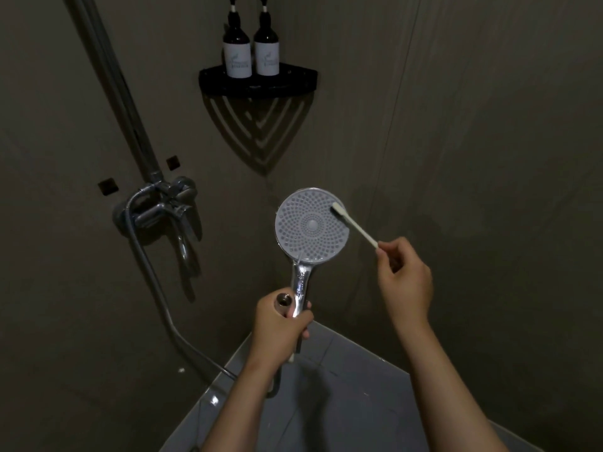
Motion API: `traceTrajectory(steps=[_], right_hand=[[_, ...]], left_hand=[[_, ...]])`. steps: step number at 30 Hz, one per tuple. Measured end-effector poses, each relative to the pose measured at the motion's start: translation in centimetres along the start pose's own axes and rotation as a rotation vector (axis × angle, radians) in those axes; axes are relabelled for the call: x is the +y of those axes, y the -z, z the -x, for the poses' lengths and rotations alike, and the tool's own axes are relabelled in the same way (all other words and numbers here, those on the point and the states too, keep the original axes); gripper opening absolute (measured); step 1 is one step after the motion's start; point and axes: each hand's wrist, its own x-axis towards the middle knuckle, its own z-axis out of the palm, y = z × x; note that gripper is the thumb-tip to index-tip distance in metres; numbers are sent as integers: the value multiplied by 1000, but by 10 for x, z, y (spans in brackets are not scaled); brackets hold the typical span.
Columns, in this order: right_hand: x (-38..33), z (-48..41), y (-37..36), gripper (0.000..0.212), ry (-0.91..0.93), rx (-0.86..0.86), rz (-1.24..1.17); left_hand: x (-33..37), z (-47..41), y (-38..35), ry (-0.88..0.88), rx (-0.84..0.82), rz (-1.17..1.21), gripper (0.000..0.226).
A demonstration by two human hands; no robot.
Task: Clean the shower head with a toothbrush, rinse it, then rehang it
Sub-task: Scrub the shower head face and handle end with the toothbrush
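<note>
In the corner of a dim, dark-walled shower stall, the person's left hand [280,327] grips the handle of a round chrome shower head [311,223], its fingers and thumb curled tightly round the shiny stem. The head is held upright between the two hands, its pale grey, many-holed spray face turned towards the camera. A round threaded metal opening shows at the top of the fist, just beside the handle.

The right hand [404,282] pinches the tail end of a slim white plastic toothbrush [354,225] between thumb and fingertips, the other fingers loosely bent. The brush slants up and to the left, and its bristle end touches the upper right edge of the spray face.

To the left, a flexible metal hose [156,288] hangs from a chrome mixer tap [163,203] on the wall. Above, a black corner shelf [303,81] carries two dark pump bottles [237,53] with white labels, side by side. Grey floor tiles [342,402] lie below the forearms.
</note>
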Motion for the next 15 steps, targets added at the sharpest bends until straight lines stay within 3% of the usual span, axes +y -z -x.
traceTrajectory(steps=[7,12,15], right_hand=[[-1,8,1,6,-30,46,-67],[-11,18,-6,6,66,-197,-74],[-13,19,-7,4,86,-228,-23]], left_hand=[[1,1,-4,3,1,-4,17],[1,3,-7,10,-2,-15,18],[1,5,-7,9,-6,-23,13]])
